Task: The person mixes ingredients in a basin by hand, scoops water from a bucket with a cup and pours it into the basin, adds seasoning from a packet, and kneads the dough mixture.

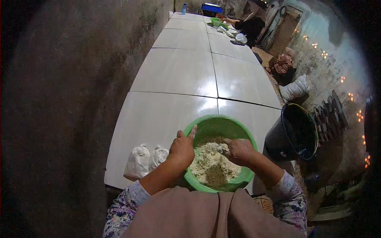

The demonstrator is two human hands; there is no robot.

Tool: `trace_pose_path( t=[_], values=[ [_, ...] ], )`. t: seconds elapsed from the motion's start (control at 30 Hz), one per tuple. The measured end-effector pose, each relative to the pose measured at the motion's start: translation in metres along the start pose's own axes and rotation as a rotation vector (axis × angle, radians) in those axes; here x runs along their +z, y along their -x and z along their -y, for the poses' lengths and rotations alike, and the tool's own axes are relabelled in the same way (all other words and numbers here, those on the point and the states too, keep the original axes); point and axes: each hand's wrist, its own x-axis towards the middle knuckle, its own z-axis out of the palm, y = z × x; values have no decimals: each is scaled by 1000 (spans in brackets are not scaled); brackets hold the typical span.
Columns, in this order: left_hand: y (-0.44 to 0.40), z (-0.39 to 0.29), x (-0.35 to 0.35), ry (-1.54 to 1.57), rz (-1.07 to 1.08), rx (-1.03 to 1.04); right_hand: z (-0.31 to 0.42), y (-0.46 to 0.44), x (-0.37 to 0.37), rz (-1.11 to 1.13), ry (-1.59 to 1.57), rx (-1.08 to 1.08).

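A green basin stands at the near end of the white tiled table, with crumbly pale dough inside. At its left rim is my left hand, its thumb over the edge and its fingers wrapped round the outside. Inside the basin, my right hand is closed at the dough's upper right, with floury fingers; what it grips, if anything, is hidden. Two bags of white powder, one and another, sit left of the basin, beside my left forearm.
A black bucket is right of the basin. The tiled table runs away to a co-worker at another green basin. A blue bottle stands at the far left; a white sack lies right of the table.
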Motion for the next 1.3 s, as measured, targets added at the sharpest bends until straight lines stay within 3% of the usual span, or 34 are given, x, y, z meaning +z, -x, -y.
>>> trace_pose_path(
  t=[0.1,0.17,0.2,0.23,0.3,0.33,0.4,0.43,0.5,0.53,0.57,0.63,0.67,0.7,0.77,0.83,0.9,0.97,1.0,1.13,1.23,1.3],
  values=[
    [-1,-1,2,-25,9,-16,-28,5,30,29,-36,-41],
    [0,1,4,19,-12,3,-43,2,50,316,1,-221],
    [-2,2,7,2,-24,10,-40,6,68,426,17,-110],
    [-3,3,8,-16,-39,15,-37,7,79,444,-80,-116],
    [-2,3,8,-28,-33,20,-64,-22,195,347,-650,-108],
    [-1,4,8,-29,-48,30,-53,-25,193,345,-651,-104],
    [-2,0,4,-65,7,-9,-13,-30,173,284,-1258,115],
    [-1,-2,2,-68,6,-5,-8,-22,155,279,-1260,116],
    [0,-3,-1,-90,28,-24,2,-7,108,71,-575,-145],
    [-1,-1,2,-94,12,-23,7,-11,91,175,-1084,-3],
    [-2,0,3,-89,2,-16,7,-11,79,165,-1075,-2],
    [-3,2,5,-54,-24,-15,2,-7,58,-80,-526,-92],
    [-2,2,5,-29,-37,-5,1,-2,56,-238,-411,-124],
    [0,2,5,-27,-48,10,2,1,46,-251,-402,-114],
    [0,0,1,-44,-15,-11,6,7,27,-36,-135,-62],
    [1,-7,-9,-58,48,-44,5,7,28,83,-111,-140],
    [-1,-3,-2,-77,21,-30,-16,-8,101,-119,-80,-387],
    [-2,-6,-3,-96,31,-36,16,10,74,-104,-6,-641],
    [-1,-6,-2,-98,17,-35,13,-3,102,-153,-21,-752],
    [-2,-3,1,-78,-13,-28,35,-24,101,65,158,-590],
    [-1,-3,-2,-56,10,-33,32,-24,102,-95,-118,-415],
    [-2,0,2,-59,-22,-17,28,-29,94,-179,-1,-362]
  ],
)
